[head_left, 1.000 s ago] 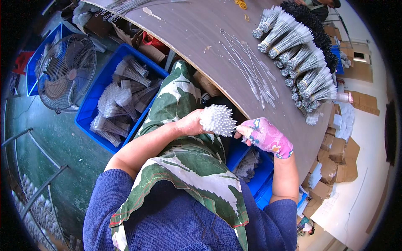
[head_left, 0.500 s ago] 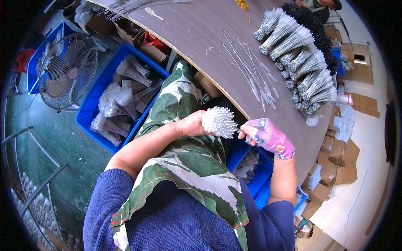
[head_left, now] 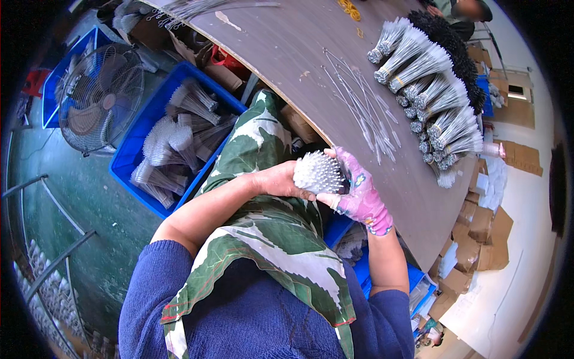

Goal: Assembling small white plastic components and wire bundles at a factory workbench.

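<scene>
A thick bundle of thin straw brushes with white tips faces up in front of my lap. My left hand is closed round its left side. My right hand, in a pink flowered glove with bare fingertips, curves round the right side, thumb below and fingers above. The lower part of the bundle is hidden. On the table, just beyond my hands, several loose straw brushes lie scattered.
Tied bundles of white-bristled brushes stack at the table's right, beside a dark bristly pile. A blue crate of bundles and a fan stand left. Cardboard boxes line the right. Another person is at the far right.
My right hand has moved from pinching at the bundle's right edge to curving round it, spread from top to bottom. The bundle has shifted slightly right.
</scene>
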`<action>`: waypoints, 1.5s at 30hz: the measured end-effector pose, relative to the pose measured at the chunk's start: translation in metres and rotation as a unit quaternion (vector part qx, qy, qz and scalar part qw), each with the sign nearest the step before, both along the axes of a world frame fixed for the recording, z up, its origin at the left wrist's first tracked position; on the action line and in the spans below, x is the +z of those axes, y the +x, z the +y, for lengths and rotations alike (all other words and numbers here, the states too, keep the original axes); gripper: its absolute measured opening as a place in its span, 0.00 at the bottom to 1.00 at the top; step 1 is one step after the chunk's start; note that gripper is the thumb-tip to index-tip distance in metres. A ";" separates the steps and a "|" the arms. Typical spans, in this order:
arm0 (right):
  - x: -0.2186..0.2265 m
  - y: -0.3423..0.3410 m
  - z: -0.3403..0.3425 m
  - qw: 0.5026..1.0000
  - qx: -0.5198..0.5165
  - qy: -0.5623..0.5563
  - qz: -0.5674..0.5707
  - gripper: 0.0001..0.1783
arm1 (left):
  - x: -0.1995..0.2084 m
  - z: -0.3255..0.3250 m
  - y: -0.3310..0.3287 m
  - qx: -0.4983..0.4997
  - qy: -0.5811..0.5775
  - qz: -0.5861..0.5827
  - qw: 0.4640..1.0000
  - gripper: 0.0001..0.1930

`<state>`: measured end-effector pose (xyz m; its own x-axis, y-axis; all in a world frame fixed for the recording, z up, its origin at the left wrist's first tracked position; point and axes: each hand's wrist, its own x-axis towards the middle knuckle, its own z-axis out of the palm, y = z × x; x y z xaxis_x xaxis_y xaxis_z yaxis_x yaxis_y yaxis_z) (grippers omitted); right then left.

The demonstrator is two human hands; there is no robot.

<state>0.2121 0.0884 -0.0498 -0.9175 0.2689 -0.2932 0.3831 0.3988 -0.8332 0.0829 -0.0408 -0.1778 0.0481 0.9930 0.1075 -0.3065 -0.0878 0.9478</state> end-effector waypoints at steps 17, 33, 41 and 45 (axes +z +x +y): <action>-0.004 0.009 -0.013 0.943 -0.290 -0.150 0.058 0.22 | 0.004 -0.003 0.006 0.014 -0.064 -0.135 0.989 0.28; -0.023 0.001 -0.043 0.921 -0.346 -0.122 0.129 0.21 | 0.013 -0.006 0.016 0.214 -0.069 0.139 0.965 0.53; -0.024 -0.005 -0.062 0.954 -0.239 -0.126 0.133 0.29 | -0.027 -0.003 0.022 0.214 -0.087 0.083 0.969 0.24; -0.014 -0.003 -0.055 0.970 -0.208 -0.106 0.064 0.29 | -0.038 -0.003 0.024 0.216 -0.090 0.101 0.967 0.22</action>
